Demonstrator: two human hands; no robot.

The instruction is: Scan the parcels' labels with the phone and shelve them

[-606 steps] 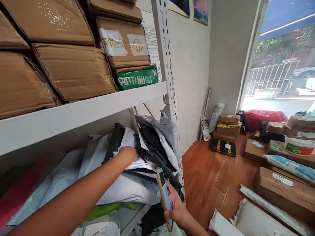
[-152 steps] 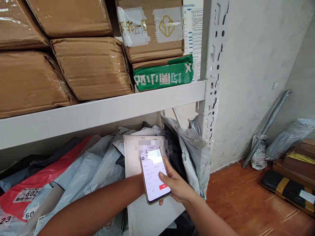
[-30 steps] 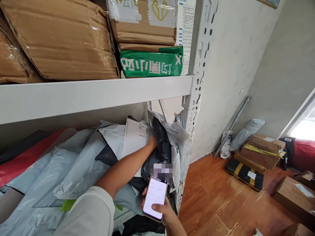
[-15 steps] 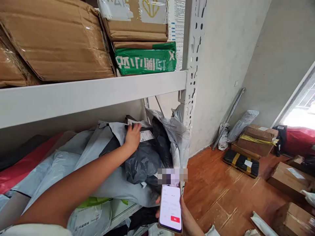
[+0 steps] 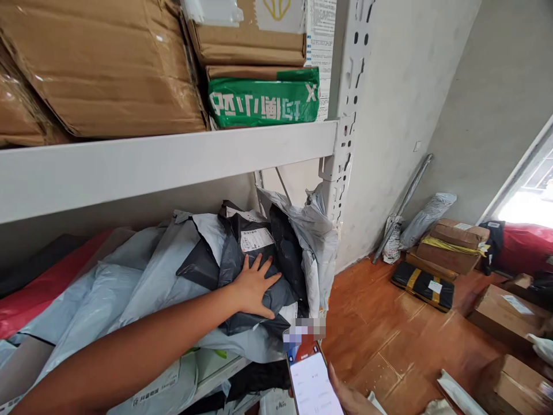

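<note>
My left hand (image 5: 258,286) lies with spread fingers on a dark grey plastic mailer (image 5: 231,265). A white shipping label (image 5: 257,239) on that parcel shows just beyond my fingertips. Low in the view, my right hand (image 5: 345,395) grips a smartphone (image 5: 314,383) with a lit, mostly white screen; part of the phone's top is blurred out. Around the dark mailer lie light grey mailers (image 5: 147,282), and a crumpled whitish bag (image 5: 317,230) leans against the rack post.
White rack beam (image 5: 173,164) crosses above my left arm. Cardboard boxes (image 5: 108,69) and a green-taped box (image 5: 263,98) sit on the upper shelf. The perforated post (image 5: 348,115) stands to the right. Parcels such as a black taped package (image 5: 423,286) and a brown carton (image 5: 505,314) lie on the floor.
My left hand has moved down and right from the top of the mailers, leaving the label uncovered. The phone has shifted lower and right, and its screen content differs.
</note>
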